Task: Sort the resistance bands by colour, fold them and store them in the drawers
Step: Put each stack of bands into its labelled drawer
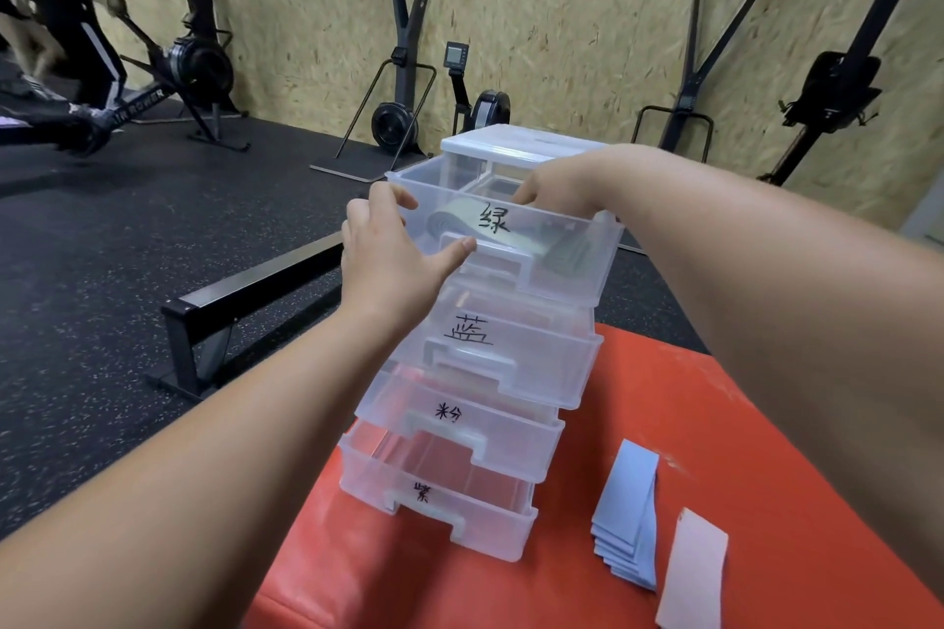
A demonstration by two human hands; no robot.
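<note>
A clear plastic drawer unit (511, 143) stands on a red mat (766, 424), all of its hand-labelled drawers pulled out stepwise. The top drawer (572, 266) holds folded green bands (459, 220). My left hand (393, 261) grips this drawer's front left corner, fingers over the rim and thumb along the handle. My right hand (567, 184) reaches into the drawer from the right, and its fingertips are hidden behind the rim. A stack of folded blue bands (628, 516) and a pink band (694, 572) lie on the mat at lower right.
The three lower drawers (541, 363) look empty of bands. A black metal floor frame (245, 291) lies left of the mat on dark rubber flooring. Rowing machines (199, 61) and ski trainers (403, 66) line the chipboard wall, and a person (61, 15) exercises at far left.
</note>
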